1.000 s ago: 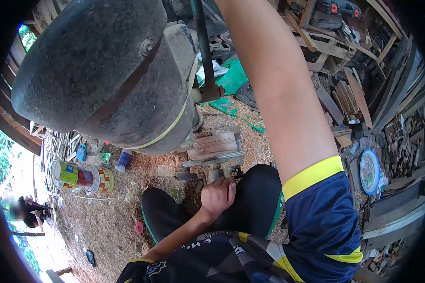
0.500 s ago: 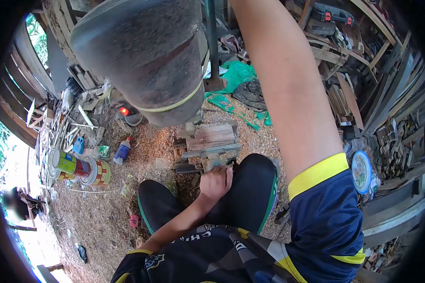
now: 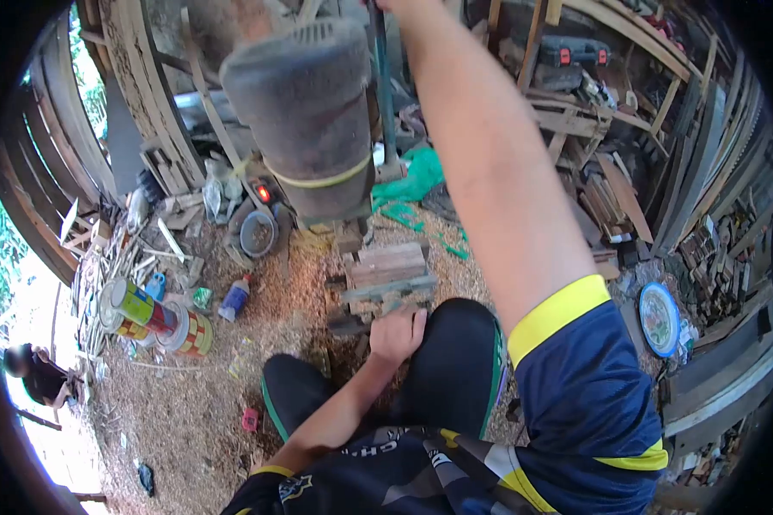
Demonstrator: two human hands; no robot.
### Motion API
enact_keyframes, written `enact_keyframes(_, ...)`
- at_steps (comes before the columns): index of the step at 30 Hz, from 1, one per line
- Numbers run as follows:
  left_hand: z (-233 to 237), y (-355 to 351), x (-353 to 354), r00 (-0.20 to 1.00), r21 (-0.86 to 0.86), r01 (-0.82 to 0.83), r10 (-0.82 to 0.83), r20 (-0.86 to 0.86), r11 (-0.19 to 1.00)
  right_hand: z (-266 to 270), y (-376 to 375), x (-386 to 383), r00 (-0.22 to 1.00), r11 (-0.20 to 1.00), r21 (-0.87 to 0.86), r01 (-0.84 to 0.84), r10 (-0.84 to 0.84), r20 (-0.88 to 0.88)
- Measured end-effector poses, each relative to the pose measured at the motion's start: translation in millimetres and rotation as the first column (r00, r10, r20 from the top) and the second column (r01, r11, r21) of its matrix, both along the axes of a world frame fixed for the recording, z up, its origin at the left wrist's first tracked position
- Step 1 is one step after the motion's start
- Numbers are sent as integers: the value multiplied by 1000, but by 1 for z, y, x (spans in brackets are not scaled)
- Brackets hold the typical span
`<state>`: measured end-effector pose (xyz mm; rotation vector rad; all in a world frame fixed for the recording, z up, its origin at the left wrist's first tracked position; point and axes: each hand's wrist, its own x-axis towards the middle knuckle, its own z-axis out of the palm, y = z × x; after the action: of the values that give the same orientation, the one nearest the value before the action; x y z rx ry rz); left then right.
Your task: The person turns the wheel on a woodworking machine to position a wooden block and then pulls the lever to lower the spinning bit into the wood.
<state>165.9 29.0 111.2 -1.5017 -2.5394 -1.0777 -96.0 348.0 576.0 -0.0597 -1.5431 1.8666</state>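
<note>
My left hand (image 3: 395, 336) is closed between my knees, at the near side of a wooden block (image 3: 388, 264) held in a low vise-like fixture (image 3: 388, 289). What its fingers grip, if anything, is hidden. My right arm reaches forward and up. Only part of my right hand (image 3: 388, 4) shows at the top edge, against the upper end of a dark metal pole (image 3: 382, 77); its fingers are mostly cut off. Left of the pole, a grey machine housing (image 3: 305, 103) with a yellow band hangs above the far side of the block.
Sawdust and wood scraps cover the ground. At left are stacked cans (image 3: 185, 333), a blue bottle (image 3: 234, 298) and a grey bucket (image 3: 258, 233). Green plastic (image 3: 412, 176) lies by the pole. A round blue-rimmed plate (image 3: 659, 319) and timber piles stand right. Another person (image 3: 43, 378) sits far left.
The view has shifted, so the machine housing appears smaller and higher, and the bucket shows more. Part of my right hand has come into view at the top. My left hand stays by the fixture.
</note>
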Motion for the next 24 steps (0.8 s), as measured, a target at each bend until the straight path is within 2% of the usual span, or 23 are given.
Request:
enact_keyframes(1,0,-1,0,1000,24,2,-1,-24,1000,0,1,-1,1000,1000,14,-1,1,-11)
enact_keyframes(3,2,0,1,999,-73,-38,39,12,997,0,0,0,1000,999,42,-7,8,-20)
enact_keyframes(4,4,0,2,999,-51,-42,42,0,998,0,1,-1,1000,998,54,-12,13,-20)
enact_keyframes(6,11,-2,3,999,-128,-37,39,17,991,3,-19,26,1000,997,80,-15,15,-4)
enact_keyframes(8,10,-2,5,998,-63,-66,66,3,996,7,-37,49,998,1000,7,11,-11,55)
enact_keyframes(11,5,-2,5,997,-107,-81,82,5,991,8,-31,42,999,999,0,32,-32,43)
enact_keyframes(17,5,-1,6,996,-32,-91,91,-20,995,6,-33,38,991,991,-17,130,-129,23)
enact_keyframes(20,-13,9,-6,991,56,-102,106,-84,993,21,-75,87,981,981,-17,193,-193,1)
enact_keyframes(21,-28,11,-9,905,174,-149,205,-372,973,17,-91,112,976,979,12,204,-202,-76)
enact_keyframes(22,-50,7,-1,741,282,-170,311,-595,944,1,-100,127,971,977,34,210,-204,-126)
enact_keyframes(23,-43,11,-8,412,419,-78,412,-813,905,-10,-76,107,902,881,232,411,-356,-247)
enact_keyframes(24,-42,5,-4,554,291,-72,281,-784,954,-27,-55,85,808,712,395,580,-444,-386)
